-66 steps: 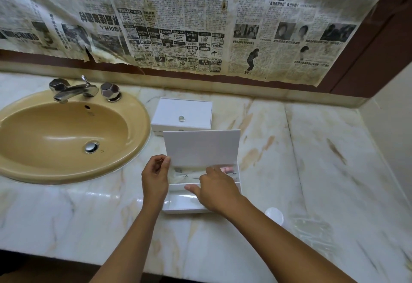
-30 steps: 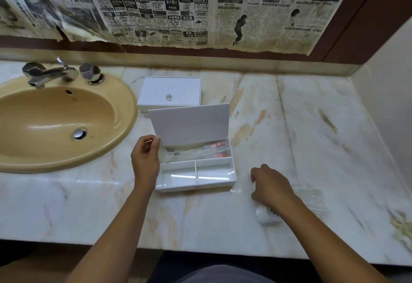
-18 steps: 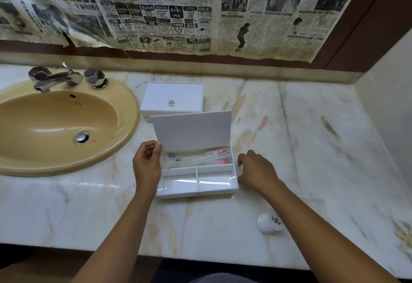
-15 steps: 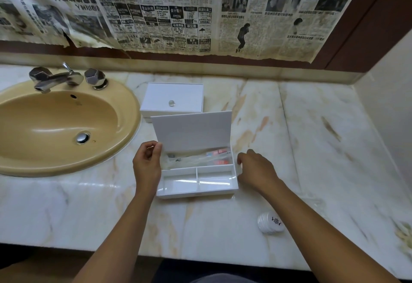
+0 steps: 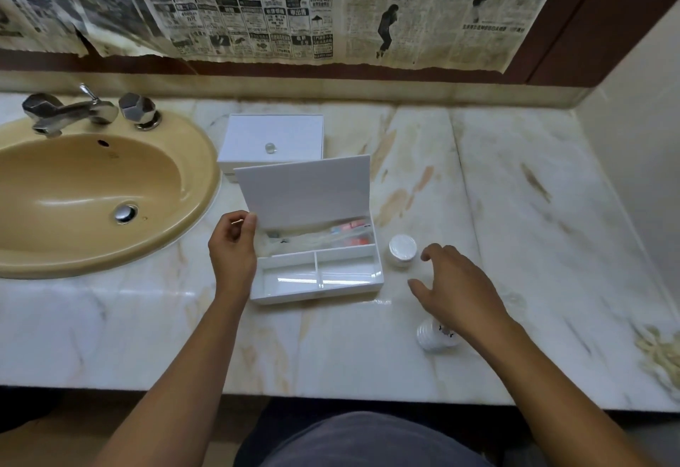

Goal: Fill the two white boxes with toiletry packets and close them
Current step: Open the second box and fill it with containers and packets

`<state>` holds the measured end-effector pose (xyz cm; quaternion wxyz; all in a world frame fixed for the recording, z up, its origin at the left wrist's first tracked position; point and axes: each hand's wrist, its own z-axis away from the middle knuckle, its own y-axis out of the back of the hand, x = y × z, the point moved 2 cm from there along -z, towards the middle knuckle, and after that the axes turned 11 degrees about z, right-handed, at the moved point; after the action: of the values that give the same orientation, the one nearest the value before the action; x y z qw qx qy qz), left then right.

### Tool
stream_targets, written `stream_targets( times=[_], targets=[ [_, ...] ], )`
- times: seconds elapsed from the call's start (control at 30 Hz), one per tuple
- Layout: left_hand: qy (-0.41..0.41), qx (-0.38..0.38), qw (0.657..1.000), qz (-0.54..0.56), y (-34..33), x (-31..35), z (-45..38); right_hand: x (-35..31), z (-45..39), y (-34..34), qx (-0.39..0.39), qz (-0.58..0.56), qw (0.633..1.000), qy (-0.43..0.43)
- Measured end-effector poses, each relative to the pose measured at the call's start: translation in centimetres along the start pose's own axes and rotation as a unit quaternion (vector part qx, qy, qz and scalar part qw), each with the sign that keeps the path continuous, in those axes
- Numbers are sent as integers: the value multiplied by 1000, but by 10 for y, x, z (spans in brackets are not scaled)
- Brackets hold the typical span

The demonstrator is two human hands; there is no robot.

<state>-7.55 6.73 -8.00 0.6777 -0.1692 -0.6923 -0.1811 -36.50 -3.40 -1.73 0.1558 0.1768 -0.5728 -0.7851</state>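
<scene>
We have just set 1 round white packet (image 5: 402, 250) on the counter (image 5: 552, 209) beside the open box (image 5: 318, 271), whose lid our left hand (image 5: 232, 251) pinches, right hand (image 5: 454, 288) now spread, front compartments unfilled.

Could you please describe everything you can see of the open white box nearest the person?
The open white glossy plastic box sits flat on the marble counter, its hinged lid raised and held by the left hand. The rear compartment holds clear toiletry packets; both front compartments look empty.
</scene>
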Motion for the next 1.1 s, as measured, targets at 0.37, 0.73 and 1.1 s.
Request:
stream_targets(
  times=[0.37, 0.73, 1.1],
  targets=[
    [-2, -3, 1000, -3, 0, 1, 1, 3, 30, -36, -161, 105, 981, 33],
    [0, -7, 1000, 1, 1, 0, 0, -14, 12, -46, -75, 91, 990, 75],
    [0, -3, 1000, 5, 1, 1, 1, -27, 2, -47, 48, 36, 992, 109]
  ],
)
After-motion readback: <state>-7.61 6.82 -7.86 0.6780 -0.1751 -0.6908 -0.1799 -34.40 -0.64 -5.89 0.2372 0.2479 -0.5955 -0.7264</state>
